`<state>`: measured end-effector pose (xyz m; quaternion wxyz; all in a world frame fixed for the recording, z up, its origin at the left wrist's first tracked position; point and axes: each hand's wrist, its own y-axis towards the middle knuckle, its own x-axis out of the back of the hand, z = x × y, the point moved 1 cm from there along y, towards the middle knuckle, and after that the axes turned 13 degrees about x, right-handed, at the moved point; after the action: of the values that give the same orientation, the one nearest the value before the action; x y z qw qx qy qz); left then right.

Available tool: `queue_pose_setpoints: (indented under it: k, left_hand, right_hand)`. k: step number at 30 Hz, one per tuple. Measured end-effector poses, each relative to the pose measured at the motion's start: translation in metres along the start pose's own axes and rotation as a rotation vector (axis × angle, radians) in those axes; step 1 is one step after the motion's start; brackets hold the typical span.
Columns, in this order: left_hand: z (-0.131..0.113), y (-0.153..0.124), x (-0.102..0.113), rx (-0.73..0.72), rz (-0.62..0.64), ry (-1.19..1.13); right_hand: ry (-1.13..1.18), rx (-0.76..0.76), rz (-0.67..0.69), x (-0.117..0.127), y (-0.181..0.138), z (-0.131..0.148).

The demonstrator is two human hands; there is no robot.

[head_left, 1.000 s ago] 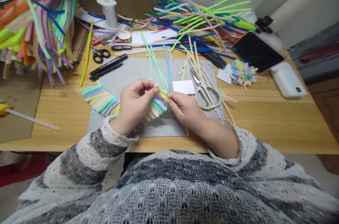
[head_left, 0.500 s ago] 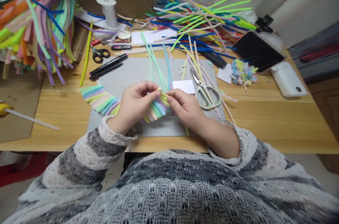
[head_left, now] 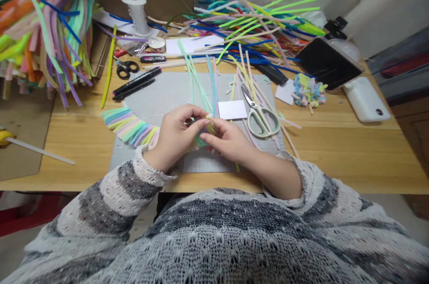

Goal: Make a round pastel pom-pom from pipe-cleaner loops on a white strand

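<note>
You are working on the pastel fan of folded pipe-cleaner loops [head_left: 134,128], which is lying curved across the near left part of the grey cutting mat [head_left: 167,91], its right end rising into your hands over the mat's front middle. Your left hand [head_left: 177,134] is closing thumb and forefinger on that end, and your right hand [head_left: 228,141] is pinching a pale yellow loop [head_left: 210,125] just beside it, so both grips are closing tight on the chain itself, fingertips touching. To do this well, I judge you should be keeping the pinch close to the joint, holding the last loop flat against its neighbour and letting the finished part rest on the mat. The loops are showing soft mint, blue, lilac, pink and yellow, lying side by side like ribs. Just right of your hands a white card [head_left: 232,109] and pale green scissors [head_left: 261,116] are lying on the mat, with loose straight stems [head_left: 201,82] behind, black markers [head_left: 136,82] to the left, and a bright pile of pipe cleaners [head_left: 254,20] at the back of the wooden surface [head_left: 351,154].
</note>
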<state>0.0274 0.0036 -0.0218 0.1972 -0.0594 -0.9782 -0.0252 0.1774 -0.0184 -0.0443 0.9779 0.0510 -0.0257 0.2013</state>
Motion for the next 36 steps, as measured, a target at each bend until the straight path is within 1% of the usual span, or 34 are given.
queue_pose_setpoints:
  k: [2,4,8,12,16,19,21,23,25,26,29,31,33,36]
  left_hand:
    - [-0.002,-0.001,-0.001,-0.083,0.006,0.075]
    - [-0.003,-0.001,0.0,-0.107,0.018,0.099]
    - [-0.002,0.001,0.006,-0.026,0.076,0.12]
    - [-0.002,0.003,0.011,-0.021,0.17,0.198]
    - [-0.002,0.003,0.008,0.063,0.19,0.03]
    - [-0.001,0.003,0.006,0.115,0.207,-0.062]
    - [-0.001,0.003,0.007,0.14,0.217,-0.091]
    - [-0.002,0.002,0.009,0.158,0.217,-0.104]
    - [-0.004,0.002,0.011,0.162,0.211,-0.106]
    - [-0.005,0.002,0.012,0.159,0.208,-0.104]
    - [-0.007,0.001,0.012,0.156,0.209,-0.089]
    - [-0.008,0.001,0.011,0.165,0.213,-0.079]
    - [-0.008,0.001,0.011,0.17,0.22,-0.082]
    - [-0.007,0.001,0.011,0.149,0.228,-0.094]
  right_hand:
    - [0.006,-0.055,0.011,-0.002,0.0,-0.004]
    - [0.016,-0.109,0.012,-0.002,0.0,-0.006]
    - [0.043,-0.143,-0.001,0.001,0.0,-0.001]
    - [0.035,-0.155,-0.001,0.004,0.0,0.002]
    - [0.007,-0.151,0.001,0.002,-0.001,-0.002]
    - [-0.04,-0.135,0.031,0.001,-0.002,-0.002]
    - [-0.147,-0.063,0.055,0.003,-0.003,0.002]
    - [-0.328,0.087,0.064,0.007,-0.005,0.008]
    - [-0.472,0.25,0.024,0.012,-0.006,0.015]
    - [-0.5,0.308,-0.013,0.014,-0.007,0.018]
    - [-0.473,0.396,-0.119,0.017,-0.008,0.021]
    - [-0.425,0.392,-0.146,0.016,-0.006,0.02]
    - [-0.32,0.328,-0.159,0.015,-0.004,0.018]
    - [-0.064,0.174,-0.139,0.016,0.001,0.016]
